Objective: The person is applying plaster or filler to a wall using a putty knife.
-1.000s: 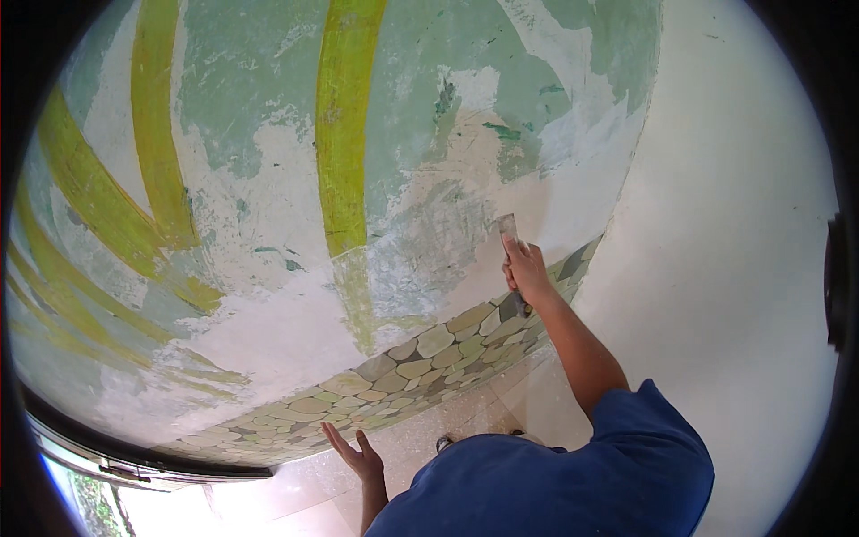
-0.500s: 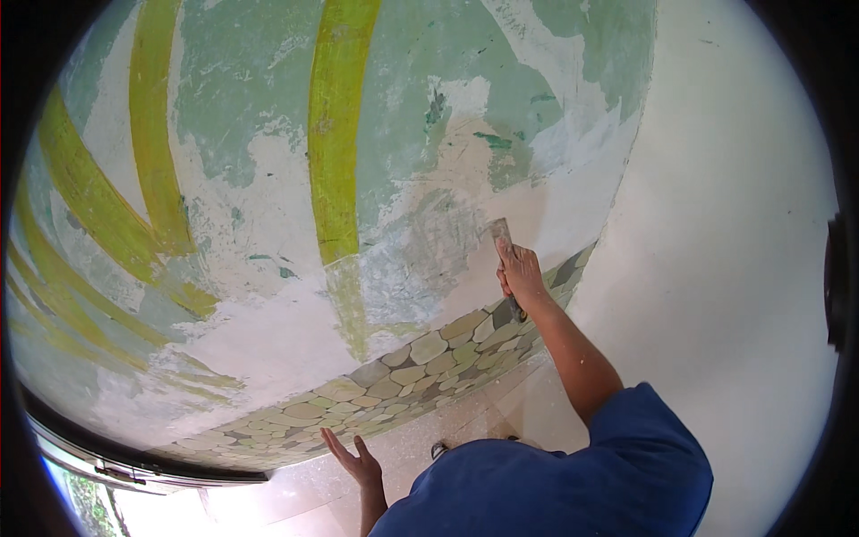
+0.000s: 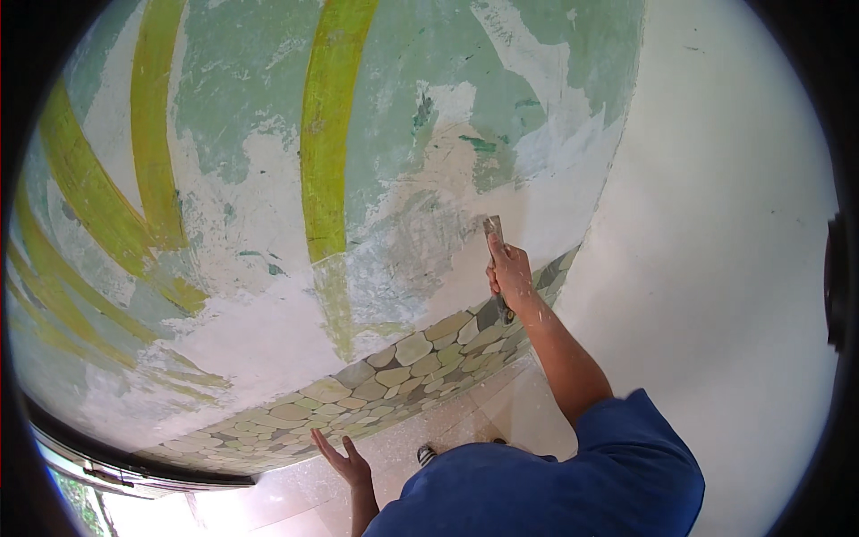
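Note:
My right hand (image 3: 513, 273) is closed round a scraper (image 3: 493, 230), a putty knife with a flat, pale-smeared blade that points up. Its dark handle end sticks out below my fist. The blade is at the lower part of a painted wall (image 3: 242, 134), on a pale, scraped area beside a greyish patch; whether its edge touches the wall I cannot tell. Green paint with yellow-green stripes (image 3: 327, 125) covers much of the wall, broken by bare white patches. Lower left, my left hand (image 3: 348, 464) holds nothing, fingers apart, in front of the stone band's lower edge.
A band of flat, irregular stones (image 3: 385, 378) runs along the foot of the painted wall. A plain white wall (image 3: 707, 206) meets it at the right. Pale floor tiles (image 3: 483, 407) lie below, with specks on them. A dark-framed opening (image 3: 116, 476) is at the lower left.
The whole view has shifted slightly, so the wall appears a little further left. My right hand keeps its grip on the scraper at nearly the same spot; my left hand stays open.

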### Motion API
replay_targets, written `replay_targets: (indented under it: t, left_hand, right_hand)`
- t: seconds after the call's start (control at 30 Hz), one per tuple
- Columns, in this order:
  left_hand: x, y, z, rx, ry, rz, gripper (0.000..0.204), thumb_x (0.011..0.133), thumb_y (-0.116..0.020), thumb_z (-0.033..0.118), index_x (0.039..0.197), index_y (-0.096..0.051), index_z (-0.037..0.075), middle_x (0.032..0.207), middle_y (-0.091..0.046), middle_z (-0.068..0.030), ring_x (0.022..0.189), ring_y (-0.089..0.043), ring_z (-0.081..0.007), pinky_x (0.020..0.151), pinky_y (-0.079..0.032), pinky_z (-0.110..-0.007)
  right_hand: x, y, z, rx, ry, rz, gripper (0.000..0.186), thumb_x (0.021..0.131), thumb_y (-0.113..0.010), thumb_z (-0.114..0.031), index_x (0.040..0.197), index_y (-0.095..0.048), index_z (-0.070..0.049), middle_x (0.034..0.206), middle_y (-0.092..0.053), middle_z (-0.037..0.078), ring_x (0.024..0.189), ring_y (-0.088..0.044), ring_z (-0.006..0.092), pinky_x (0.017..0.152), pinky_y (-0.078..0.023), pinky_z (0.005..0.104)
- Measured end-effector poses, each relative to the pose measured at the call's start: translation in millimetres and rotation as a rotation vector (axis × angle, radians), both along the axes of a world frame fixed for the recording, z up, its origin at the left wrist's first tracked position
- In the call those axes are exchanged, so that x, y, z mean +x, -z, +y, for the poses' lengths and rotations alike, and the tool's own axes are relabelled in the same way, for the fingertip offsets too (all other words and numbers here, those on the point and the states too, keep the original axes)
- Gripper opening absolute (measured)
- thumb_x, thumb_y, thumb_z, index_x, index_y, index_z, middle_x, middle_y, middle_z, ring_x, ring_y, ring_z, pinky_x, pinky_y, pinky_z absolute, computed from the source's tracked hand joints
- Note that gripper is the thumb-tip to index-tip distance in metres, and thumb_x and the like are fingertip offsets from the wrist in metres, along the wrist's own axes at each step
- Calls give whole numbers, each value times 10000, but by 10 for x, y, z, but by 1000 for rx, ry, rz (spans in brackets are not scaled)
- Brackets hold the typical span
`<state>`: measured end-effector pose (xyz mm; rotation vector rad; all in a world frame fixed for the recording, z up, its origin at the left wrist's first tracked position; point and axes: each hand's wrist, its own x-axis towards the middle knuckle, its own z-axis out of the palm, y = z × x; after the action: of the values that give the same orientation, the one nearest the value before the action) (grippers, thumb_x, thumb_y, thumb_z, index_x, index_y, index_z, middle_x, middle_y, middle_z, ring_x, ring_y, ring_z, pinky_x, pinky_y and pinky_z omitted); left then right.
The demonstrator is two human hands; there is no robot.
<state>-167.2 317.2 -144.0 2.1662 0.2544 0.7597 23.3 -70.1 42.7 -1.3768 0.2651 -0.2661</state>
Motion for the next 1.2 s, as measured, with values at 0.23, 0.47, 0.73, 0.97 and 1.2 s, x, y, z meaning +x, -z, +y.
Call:
replay_targets:
  t: [0.23,0.47,0.73,0.97,1.2]
  left_hand:
    - [-122,44,-15,-6,22,-8,606,918,-516,214,1414,-243,-2,1460,-244,-227,1368,-195,-379,1101,-169,-478]
    - [-261,122,-5,-14,-24,-9,602,912,-515,194,1413,-245,-1,1459,-241,-230,1367,-197,-376,1101,-170,-477]
    - [-345,127,-108,-44,-46,-1,594,923,-505,212,1417,-246,9,1465,-242,-212,1366,-208,-354,1105,-169,-467]
    - [-397,120,-215,-50,-32,16,601,907,-516,182,1416,-246,10,1460,-240,-223,1368,-199,-362,1106,-163,-466]
    - [-387,186,-365,-40,-12,12,590,923,-507,211,1415,-249,10,1454,-256,-216,1360,-217,-360,1103,-175,-455]
  right_hand:
    - [-144,336,-43,-123,-35,88,493,887,-543,-501,646,-410,-91,456,-408,9,315,-357,101,313,-321,262]
    - [-45,11,-121,-32,-50,-70,487,887,-544,-501,648,-419,-95,457,-407,9,324,-366,99,317,-323,266]
    - [167,-273,-53,-298,-18,-89,553,876,-531,-539,597,-429,-73,415,-392,6,305,-378,108,306,-326,258]
    - [-135,-279,-119,-182,-37,-87,543,893,-508,-526,602,-433,-74,429,-387,12,321,-369,96,320,-322,261]
    - [145,-487,134,-355,-58,-151,561,889,-508,-539,586,-427,-73,427,-383,5,317,-357,95,324,-321,256]
